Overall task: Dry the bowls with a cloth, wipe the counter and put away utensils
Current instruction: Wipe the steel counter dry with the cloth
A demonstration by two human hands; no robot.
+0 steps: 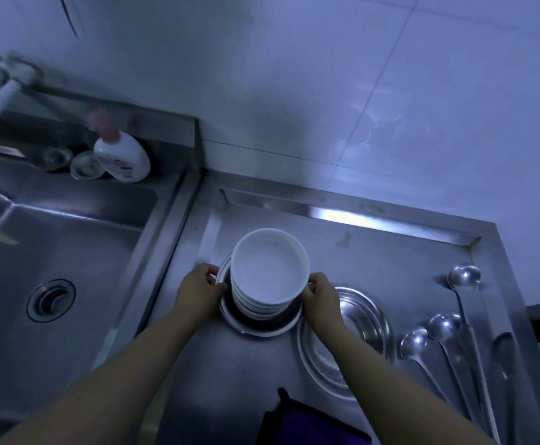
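White bowls (270,268) stacked in dark-centred plate (259,326), left hand (199,292) and right hand (321,295) fingers pinching plate rim

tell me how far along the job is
Done: the bowls are stacked on a dark plate; whether they are dry cannot be told. In hand: the left hand and right hand grip that plate's rim. Left: the cloth lies unused, and the spoons and steel dishes are still on the counter.
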